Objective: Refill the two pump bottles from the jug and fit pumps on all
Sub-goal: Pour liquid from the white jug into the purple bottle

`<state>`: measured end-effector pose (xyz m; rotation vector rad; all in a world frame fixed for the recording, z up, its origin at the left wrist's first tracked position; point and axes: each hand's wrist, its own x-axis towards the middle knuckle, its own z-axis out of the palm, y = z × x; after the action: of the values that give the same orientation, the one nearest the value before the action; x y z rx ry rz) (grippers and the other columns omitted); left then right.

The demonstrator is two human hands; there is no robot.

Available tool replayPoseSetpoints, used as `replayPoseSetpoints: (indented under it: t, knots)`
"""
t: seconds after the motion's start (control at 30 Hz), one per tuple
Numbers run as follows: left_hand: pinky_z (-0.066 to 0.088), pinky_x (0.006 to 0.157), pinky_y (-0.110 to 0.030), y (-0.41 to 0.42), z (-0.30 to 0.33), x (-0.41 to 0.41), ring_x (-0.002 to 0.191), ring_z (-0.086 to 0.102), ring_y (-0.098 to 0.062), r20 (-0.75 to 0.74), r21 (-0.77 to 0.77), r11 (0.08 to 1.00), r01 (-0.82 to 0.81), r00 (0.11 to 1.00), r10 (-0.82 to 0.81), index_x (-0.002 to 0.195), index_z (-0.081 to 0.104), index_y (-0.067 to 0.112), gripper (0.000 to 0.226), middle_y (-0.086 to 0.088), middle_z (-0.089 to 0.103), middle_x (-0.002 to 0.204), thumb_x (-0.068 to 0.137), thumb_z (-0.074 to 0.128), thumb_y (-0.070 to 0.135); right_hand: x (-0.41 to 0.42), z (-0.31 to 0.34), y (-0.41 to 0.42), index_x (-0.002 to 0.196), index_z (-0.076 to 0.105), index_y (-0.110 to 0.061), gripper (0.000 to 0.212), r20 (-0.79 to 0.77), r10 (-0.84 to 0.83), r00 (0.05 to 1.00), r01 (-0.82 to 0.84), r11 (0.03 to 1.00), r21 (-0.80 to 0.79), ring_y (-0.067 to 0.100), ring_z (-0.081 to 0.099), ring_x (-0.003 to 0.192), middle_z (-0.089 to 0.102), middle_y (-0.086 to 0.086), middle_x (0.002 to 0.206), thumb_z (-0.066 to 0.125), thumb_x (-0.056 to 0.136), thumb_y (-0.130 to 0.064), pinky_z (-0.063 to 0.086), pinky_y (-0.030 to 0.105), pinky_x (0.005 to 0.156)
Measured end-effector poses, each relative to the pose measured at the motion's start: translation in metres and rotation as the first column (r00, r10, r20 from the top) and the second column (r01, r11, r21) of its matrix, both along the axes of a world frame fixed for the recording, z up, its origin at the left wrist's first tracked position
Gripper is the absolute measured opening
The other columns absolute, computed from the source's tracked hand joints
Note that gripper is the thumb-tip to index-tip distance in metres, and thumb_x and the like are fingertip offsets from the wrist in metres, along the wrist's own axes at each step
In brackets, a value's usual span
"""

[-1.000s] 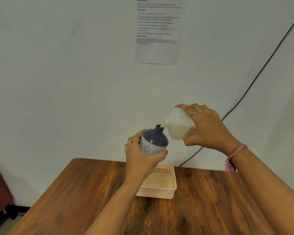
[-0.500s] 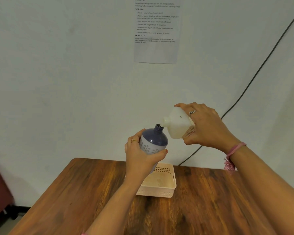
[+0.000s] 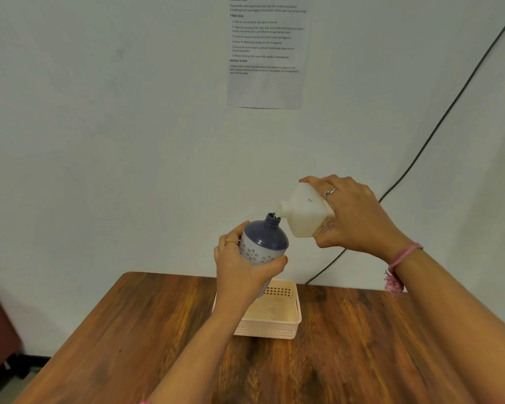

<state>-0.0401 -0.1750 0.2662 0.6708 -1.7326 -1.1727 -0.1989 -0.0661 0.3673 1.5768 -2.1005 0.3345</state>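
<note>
The right hand (image 3: 359,217) is gripping the tilted jug (image 3: 305,212), pouring into the pump bottle (image 3: 263,243) the left hand (image 3: 242,266) is grasping; next probably needs steady spout alignment.

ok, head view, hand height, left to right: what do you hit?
left hand → purple pump bottle → white jug → right hand → pink wristband. The basket sits lower, under the bottle, so it is left out.

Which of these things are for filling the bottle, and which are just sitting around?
For the job:
- purple bottle, gripped by the left hand
- white jug, tipped at its neck by the right hand

Just around:
- basket on the table
- paper sheet on the wall
- black cable
</note>
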Motion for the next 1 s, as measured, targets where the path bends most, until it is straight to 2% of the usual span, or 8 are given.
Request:
replayPoseSetpoints:
  t: [0.4,0.73,1.0]
  knots:
    - [0.056,0.091,-0.039,0.004,-0.001,0.000,0.118,0.051,-0.021,0.004,-0.003,1.000,0.005,1.000,-0.005,0.124,0.043,0.037,0.085,0.004,0.051,0.125,0.048,0.081,0.041,0.000,-0.001,0.004,0.141,0.033,-0.027,0.100,0.006,0.001,1.000,-0.001,1.000,-0.004,0.021,0.048,0.109,0.051,0.000,0.124,0.082,0.054,-0.036,0.037,0.036,0.091]
    - [0.055,0.088,-0.032,0.005,-0.002,0.001,0.118,0.051,-0.020,0.004,-0.008,1.000,0.002,1.000,-0.002,0.123,0.043,0.037,0.084,0.005,0.051,0.125,0.048,0.081,0.041,0.001,0.000,0.007,0.141,0.034,-0.027,0.100,0.000,0.005,1.000,-0.005,1.000,-0.006,0.022,0.048,0.109,0.051,0.001,0.124,0.082,0.054,-0.036,0.037,0.036,0.091]
    - [0.056,0.092,-0.040,0.009,-0.002,0.001,0.119,0.051,-0.021,0.007,-0.004,1.000,0.001,1.000,-0.001,0.122,0.043,0.038,0.085,0.004,0.051,0.125,0.047,0.081,0.041,0.001,-0.001,0.010,0.141,0.033,-0.027,0.100,-0.005,0.004,1.000,-0.004,1.000,0.004,0.022,0.048,0.112,0.051,0.001,0.126,0.082,0.055,-0.036,0.038,0.037,0.093]
